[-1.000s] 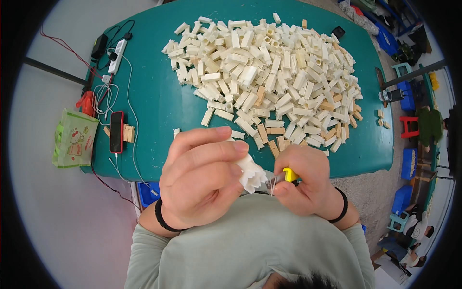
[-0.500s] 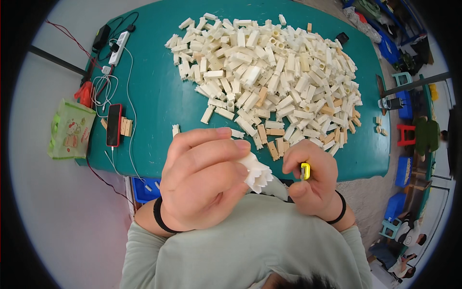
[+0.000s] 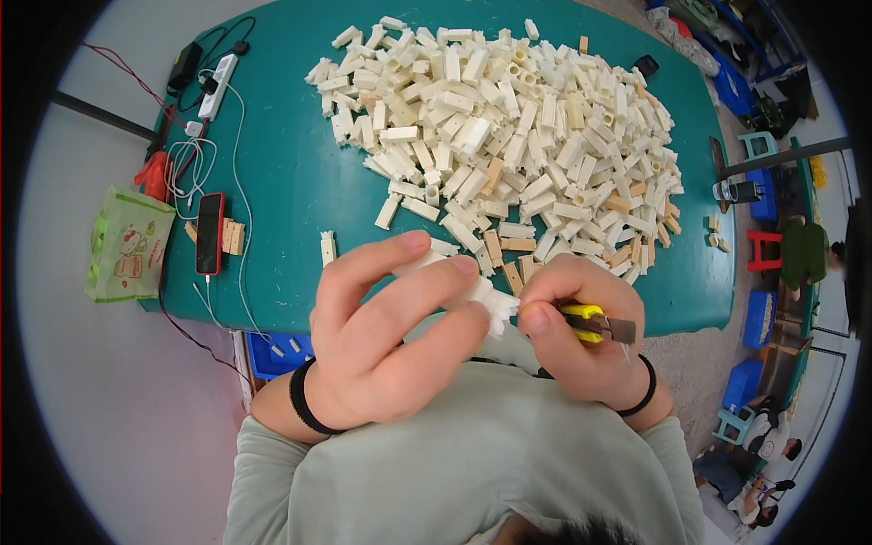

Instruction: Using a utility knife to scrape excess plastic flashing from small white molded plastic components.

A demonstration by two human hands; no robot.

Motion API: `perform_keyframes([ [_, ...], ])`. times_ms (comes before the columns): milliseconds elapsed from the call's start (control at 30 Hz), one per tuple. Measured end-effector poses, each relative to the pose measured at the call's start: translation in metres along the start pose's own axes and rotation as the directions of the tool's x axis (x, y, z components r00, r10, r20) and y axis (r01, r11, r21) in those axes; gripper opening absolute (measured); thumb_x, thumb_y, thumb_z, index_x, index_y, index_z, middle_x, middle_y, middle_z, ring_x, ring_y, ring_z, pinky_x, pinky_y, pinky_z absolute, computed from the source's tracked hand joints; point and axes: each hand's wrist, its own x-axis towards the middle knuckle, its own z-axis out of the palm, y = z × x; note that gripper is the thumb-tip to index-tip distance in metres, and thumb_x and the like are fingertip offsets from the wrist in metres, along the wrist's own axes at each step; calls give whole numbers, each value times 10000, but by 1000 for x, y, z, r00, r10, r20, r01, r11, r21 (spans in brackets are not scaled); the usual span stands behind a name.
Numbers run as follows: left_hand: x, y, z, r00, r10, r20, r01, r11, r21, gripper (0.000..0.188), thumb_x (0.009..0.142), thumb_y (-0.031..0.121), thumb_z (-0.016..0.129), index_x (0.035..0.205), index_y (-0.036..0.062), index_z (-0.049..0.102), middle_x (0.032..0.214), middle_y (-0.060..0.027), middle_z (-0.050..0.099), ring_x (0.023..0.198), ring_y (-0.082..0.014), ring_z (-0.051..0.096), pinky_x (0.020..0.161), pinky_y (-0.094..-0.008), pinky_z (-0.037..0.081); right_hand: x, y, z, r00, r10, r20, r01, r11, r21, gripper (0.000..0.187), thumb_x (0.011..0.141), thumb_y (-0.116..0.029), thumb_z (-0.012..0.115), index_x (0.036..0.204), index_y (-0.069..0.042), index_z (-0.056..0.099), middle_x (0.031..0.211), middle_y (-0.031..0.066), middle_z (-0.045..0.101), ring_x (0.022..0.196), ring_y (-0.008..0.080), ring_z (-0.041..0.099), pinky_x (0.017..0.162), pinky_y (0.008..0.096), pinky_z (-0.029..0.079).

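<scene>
My left hand (image 3: 391, 336) grips a white hollow piece (image 3: 495, 307) with a jagged, toothed end, held up above the table's near edge. Most of that piece is hidden behind my fingers. In my right hand (image 3: 590, 368) is a yellow-handled utility knife (image 3: 581, 312), its dark blade pointing right, away from the piece. The tips of my right thumb and forefinger meet right at the toothed end. Beyond both hands lies a big heap of cream-white blocks (image 3: 472, 136) with notched ends, some of them tan. One loose block (image 3: 328, 247) lies left of the heap.
A green table (image 3: 282, 136) bears the heap. Along its left side are a power strip (image 3: 218, 88), cables, a red-edged phone (image 3: 210, 233) and a green bag (image 3: 133, 243). A blue bin (image 3: 272, 359) sits below the table edge. Other people and stools are at far right.
My right hand has turned, so the knife blade now shows pointing right. Its thumb and forefinger have come to the toothed end of the white piece. The left-hand fingers have spread slightly.
</scene>
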Motion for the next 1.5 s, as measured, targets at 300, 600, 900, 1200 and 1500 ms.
perform_keyframes([
  [300,0,-6,9,997,-80,7,80,996,-40,226,566,42,628,789,58,597,854,-72,600,777,-264,537,607,-284,481,6,4,0,986,164,29,-166,981,97,26,756,-21,574,757,-19,548,661,26,527,547,77,452,486,206,350],
  [600,-126,-75,70,616,-708,344,734,675,76,291,684,61,671,960,90,584,821,-79,597,688,-225,543,615,-288,458,1,54,-6,928,365,-75,-359,929,89,53,789,-39,551,752,-29,514,635,-32,480,544,22,398,490,169,339],
  [900,-161,-103,72,732,-604,315,332,720,609,264,666,63,593,925,118,596,912,-54,564,846,-238,508,720,-340,417,-7,68,-21,899,408,-156,-400,913,79,62,792,-48,554,751,-20,517,624,-29,482,557,28,395,502,174,332],
  [1200,-139,-86,142,756,-342,558,238,938,253,202,645,54,577,846,69,560,832,-53,550,797,-239,500,714,-350,421,-7,56,-19,914,378,-150,-370,926,77,80,800,-58,564,750,-19,517,624,-28,486,557,27,390,498,173,322],
  [1500,-38,-23,44,576,-563,593,805,264,-531,336,762,4,600,1077,17,485,954,-55,577,836,-126,567,706,-241,448,-8,43,-16,930,368,15,-366,920,142,144,760,-110,644,767,-36,520,664,-23,487,581,29,405,522,177,340],
])
